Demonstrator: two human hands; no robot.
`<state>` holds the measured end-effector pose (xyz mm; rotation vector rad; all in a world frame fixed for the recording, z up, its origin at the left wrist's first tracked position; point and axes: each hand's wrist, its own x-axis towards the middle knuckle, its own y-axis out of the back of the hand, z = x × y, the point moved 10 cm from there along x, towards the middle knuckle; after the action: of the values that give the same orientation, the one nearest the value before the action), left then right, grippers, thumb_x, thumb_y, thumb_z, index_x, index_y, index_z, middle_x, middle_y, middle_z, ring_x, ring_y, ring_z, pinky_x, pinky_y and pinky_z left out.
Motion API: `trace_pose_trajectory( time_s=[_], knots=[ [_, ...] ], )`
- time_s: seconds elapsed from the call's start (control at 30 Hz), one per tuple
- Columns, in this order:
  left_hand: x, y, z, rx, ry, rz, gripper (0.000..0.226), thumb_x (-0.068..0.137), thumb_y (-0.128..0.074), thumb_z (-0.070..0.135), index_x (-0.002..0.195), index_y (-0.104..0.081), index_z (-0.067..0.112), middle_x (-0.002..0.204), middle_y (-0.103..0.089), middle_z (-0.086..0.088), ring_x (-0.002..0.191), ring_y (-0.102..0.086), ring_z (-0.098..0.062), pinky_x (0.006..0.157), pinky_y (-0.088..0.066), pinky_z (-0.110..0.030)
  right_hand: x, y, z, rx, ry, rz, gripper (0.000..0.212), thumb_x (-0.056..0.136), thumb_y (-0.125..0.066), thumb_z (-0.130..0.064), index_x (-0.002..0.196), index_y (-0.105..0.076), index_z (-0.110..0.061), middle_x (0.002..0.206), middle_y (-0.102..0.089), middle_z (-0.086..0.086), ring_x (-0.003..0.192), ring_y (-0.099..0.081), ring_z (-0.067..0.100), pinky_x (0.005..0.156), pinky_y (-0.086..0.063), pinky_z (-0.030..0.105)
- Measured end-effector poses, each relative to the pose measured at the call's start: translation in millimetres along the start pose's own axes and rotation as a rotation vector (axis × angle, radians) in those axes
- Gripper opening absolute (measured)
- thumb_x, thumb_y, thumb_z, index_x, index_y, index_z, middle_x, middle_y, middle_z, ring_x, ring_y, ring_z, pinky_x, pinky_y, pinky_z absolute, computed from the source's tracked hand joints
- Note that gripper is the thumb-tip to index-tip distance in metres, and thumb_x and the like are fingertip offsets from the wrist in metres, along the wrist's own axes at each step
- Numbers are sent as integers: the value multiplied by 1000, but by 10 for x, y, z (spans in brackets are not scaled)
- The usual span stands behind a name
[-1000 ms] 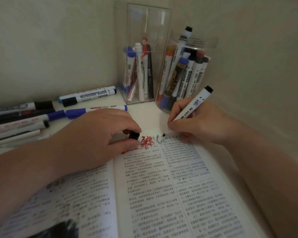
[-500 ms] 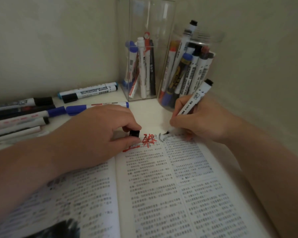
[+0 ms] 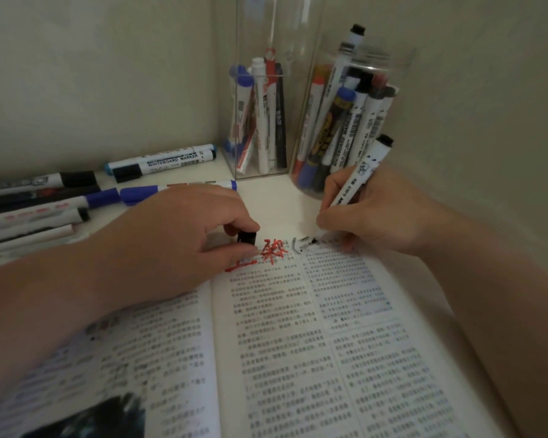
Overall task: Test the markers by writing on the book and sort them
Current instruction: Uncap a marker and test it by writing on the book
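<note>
Currently gripping a white marker [image 3: 358,181] in the right hand [image 3: 377,213], tip on the top margin of the book [image 3: 298,343], laying black strokes [image 3: 301,244] just right of red scribbles [image 3: 272,252]. Pinching a black cap [image 3: 246,237] in the left hand [image 3: 184,235]. Probably midway: sorted markers [image 3: 342,121] standing in a clear box [image 3: 260,33] and jar [image 3: 389,61] beyond the hands; yet to test, a row [image 3: 38,203] left of the left hand.
</note>
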<state>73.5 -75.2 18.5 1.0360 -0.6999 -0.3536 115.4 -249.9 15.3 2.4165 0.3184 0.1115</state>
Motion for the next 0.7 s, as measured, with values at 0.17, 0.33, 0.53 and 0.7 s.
trace_pose_trajectory(
  time_s=[0.17, 0.33, 0.53, 0.7],
  knots=[
    [12, -12, -4, 22, 3, -8, 33, 87, -59, 56, 108, -72, 35, 96, -65, 25, 96, -55, 6, 84, -44, -10, -35, -57, -8, 116, -1, -28, 13, 85, -73, 3, 77, -63, 7, 74, -66, 26, 57, -64, 19, 53, -55, 26],
    [6, -14, 6, 5, -6, -5, 38, 88, -53, 61, 108, -72, 35, 96, -65, 26, 95, -56, 6, 85, -43, -12, -60, -69, -61, 94, 27, -72, 8, 82, -75, 8, 77, -69, 6, 64, -67, 13, 56, -64, 22, 53, -57, 27],
    [4, -27, 6, 14, -4, -21, 39, 87, -53, 61, 107, -72, 34, 95, -65, 25, 95, -55, 7, 83, -41, -6, -71, -115, -133, 100, 58, -134, 14, 75, -79, 10, 71, -73, -2, 66, -69, 15, 60, -64, 24, 55, -52, 29],
    [2, -7, 26, 19, -9, -16, 38, 87, -53, 58, 106, -72, 32, 96, -66, 23, 96, -56, 3, 87, -42, -8, -130, -165, -237, 64, 104, -231, 8, 73, -83, 6, 77, -76, 3, 75, -73, 20, 68, -65, 24, 61, -50, 30]
  ],
)
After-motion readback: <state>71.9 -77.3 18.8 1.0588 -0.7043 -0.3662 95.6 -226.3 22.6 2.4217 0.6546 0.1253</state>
